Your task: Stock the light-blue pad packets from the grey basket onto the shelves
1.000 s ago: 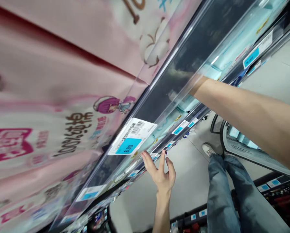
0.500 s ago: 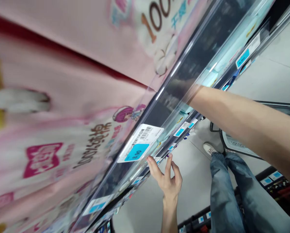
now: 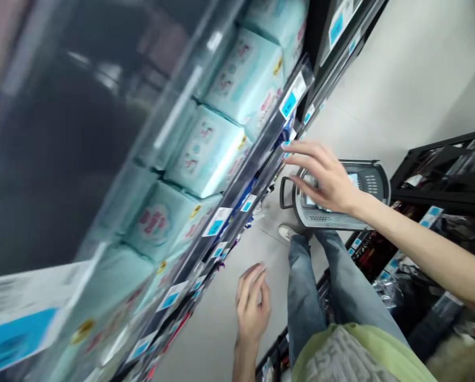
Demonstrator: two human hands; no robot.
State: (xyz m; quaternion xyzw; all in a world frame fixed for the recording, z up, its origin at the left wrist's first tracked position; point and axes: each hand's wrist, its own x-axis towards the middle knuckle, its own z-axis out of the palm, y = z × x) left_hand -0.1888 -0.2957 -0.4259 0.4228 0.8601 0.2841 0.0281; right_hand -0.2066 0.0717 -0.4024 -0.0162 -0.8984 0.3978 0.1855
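While the right hand (image 3: 327,178) hangs above the basket (image 3: 333,220) (fingers (image 3: 309,149) spread), the left hand (image 3: 253,307) curls loosely.

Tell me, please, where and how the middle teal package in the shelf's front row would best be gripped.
The middle teal package looks best pinched at its upper front edge, fingers on top, thumb on the front, reaching from the aisle over the front rail. It is boxy, with both faces showing, while neighbouring packages crowd its sides.
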